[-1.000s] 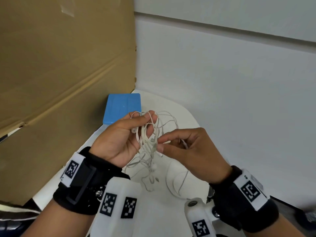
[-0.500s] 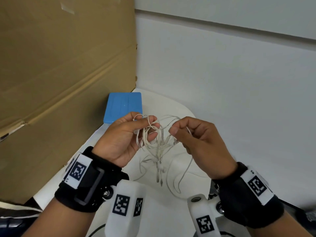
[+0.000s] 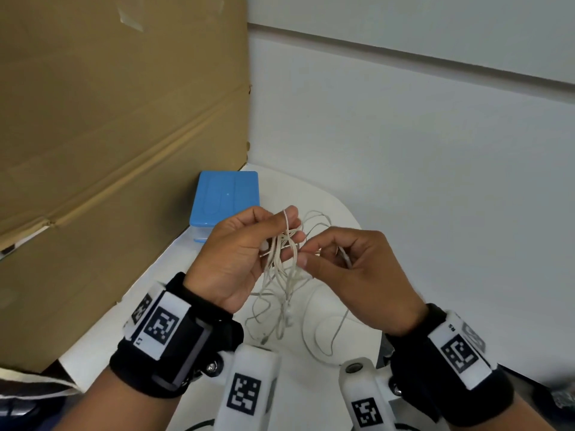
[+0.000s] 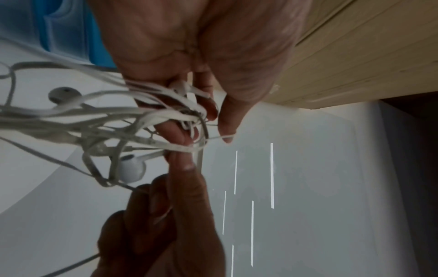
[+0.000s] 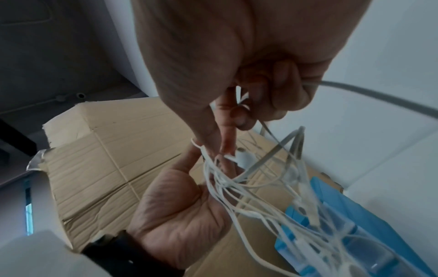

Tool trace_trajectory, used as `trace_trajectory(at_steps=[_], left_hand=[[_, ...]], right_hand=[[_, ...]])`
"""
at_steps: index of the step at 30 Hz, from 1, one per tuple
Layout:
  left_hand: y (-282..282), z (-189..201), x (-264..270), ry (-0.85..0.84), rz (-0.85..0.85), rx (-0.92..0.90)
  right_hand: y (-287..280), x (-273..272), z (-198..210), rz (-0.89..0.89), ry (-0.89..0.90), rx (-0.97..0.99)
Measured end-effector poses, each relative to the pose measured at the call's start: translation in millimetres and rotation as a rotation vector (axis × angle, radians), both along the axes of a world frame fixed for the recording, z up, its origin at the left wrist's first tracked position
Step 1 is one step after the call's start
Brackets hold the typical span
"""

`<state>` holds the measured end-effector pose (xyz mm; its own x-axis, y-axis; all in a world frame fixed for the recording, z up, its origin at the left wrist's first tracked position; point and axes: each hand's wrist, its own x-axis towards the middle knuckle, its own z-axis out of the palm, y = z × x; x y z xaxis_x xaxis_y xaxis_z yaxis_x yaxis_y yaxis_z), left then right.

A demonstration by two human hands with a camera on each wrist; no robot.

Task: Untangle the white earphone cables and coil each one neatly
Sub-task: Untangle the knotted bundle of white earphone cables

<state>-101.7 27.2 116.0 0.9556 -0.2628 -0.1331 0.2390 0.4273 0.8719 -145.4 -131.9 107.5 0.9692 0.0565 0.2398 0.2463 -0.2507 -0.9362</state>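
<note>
A tangle of white earphone cables hangs between both hands above the white table. My left hand grips the top of the bundle, with strands looped over its fingers. My right hand pinches a strand beside it, thumb and forefinger meeting at the knot, and curls round another cable. Loose loops and earbuds dangle down to the table. Two earbuds show close in the left wrist view, and a plug end shows in the right wrist view.
A blue plastic box sits on the table just beyond my left hand. A large cardboard sheet stands along the left. White walls close the back and right. The round table edge curves near the right hand.
The right hand has come back in toward the left hand and now pinches the tangle at its knot. The left hand has stayed in place holding the bundle.
</note>
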Motion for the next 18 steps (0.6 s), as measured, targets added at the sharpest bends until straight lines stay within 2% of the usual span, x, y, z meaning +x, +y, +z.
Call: trace_trajectory(at_steps=[4, 9, 11, 15, 18], left_hand=[[-4, -2, 0, -0.017, 0.060, 0.103], [-10, -8, -6, -0.131, 0.026, 0.226], [-9, -12, -5, -0.195, 0.045, 0.274], [2, -17, 1, -0.386, -0.022, 0.440], [7, -16, 3, -0.415, -0.104, 0.421]], right_hand=[[2, -5, 5, -0.073, -0.086, 0.027], [10, -4, 10, -0.048, -0.102, -0.155], [7, -3, 13, 0.018, -0.039, -0.023], [-9, -2, 22, 0.096, 0.218, 0.429], [-17, 4, 22, 0.042, 0.246, 0.490]])
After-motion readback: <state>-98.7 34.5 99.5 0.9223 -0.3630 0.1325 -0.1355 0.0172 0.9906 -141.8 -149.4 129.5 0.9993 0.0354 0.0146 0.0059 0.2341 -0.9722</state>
